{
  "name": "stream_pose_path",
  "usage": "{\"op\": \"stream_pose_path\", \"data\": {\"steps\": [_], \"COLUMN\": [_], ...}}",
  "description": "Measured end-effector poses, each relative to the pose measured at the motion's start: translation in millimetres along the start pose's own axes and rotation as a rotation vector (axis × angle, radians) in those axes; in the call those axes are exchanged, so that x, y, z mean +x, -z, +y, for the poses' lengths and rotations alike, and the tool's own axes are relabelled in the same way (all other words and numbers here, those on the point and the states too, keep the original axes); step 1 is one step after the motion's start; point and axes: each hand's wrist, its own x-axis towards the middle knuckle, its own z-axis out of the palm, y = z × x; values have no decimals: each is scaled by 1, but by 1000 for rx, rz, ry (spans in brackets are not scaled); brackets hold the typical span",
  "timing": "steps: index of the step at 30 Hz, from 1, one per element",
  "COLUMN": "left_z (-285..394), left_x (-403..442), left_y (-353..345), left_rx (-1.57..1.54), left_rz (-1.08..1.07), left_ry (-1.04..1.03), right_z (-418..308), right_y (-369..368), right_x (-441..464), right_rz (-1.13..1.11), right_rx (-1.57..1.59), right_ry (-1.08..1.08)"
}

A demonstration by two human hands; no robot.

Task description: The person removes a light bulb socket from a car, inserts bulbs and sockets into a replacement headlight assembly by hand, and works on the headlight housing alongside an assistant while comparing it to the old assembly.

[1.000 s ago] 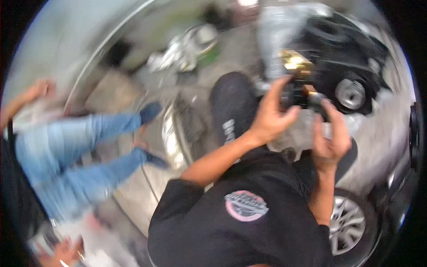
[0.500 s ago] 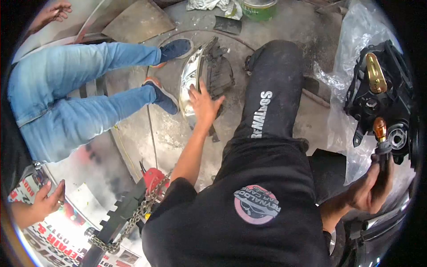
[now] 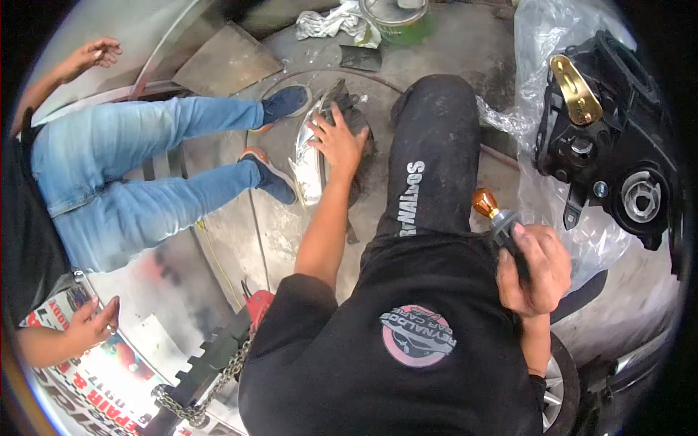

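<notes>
My left hand [image 3: 340, 145] has its fingers spread over the old headlight [image 3: 311, 163], which lies on the floor with its shiny side turned left. An amber bulb [image 3: 485, 200] sits in a dark grey bulb socket [image 3: 504, 221]. The fingers of my right hand [image 3: 542, 272] are closed around the socket's lower part, with the bulb pointing up and left. To the right is a black headlight housing [image 3: 607, 142], its back showing a gold metal plate [image 3: 579, 93] and a round grey fitting [image 3: 643, 197].
Clear plastic sheeting [image 3: 534, 65] lies under the housing. Another person in jeans [image 3: 156, 152] is at the left, both hands free. A green can [image 3: 396, 25], a white cloth [image 3: 338, 25], a chain [image 3: 233, 374] and a car wheel [image 3: 558, 389] are around me.
My right hand has brought the bulb and socket left, away from the housing and nearer my body. My left hand has shifted further up the old headlight. The camera view has turned.
</notes>
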Motion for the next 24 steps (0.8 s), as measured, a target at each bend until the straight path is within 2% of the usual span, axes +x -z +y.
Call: {"op": "stream_pose_path", "data": {"steps": [4,8,13,19,24], "left_z": [10,11,6,-4,-33], "left_x": [51,75,64,46,59], "left_y": [-15,-32,-21,12,39], "left_rx": [-52,40,114,54,-287], "left_rz": [-74,-74,-53,-106,33], "left_ry": [68,88,34,37,-99], "right_z": [6,11,13,20,27], "right_y": [-3,-6,-14,-20,-25], "right_x": [-7,-13,-20,-18,-18], "right_rz": [31,36,27,32,-28], "right_rx": [4,10,33,78,124], "right_ry": [-32,-69,-102,-102,-157]}}
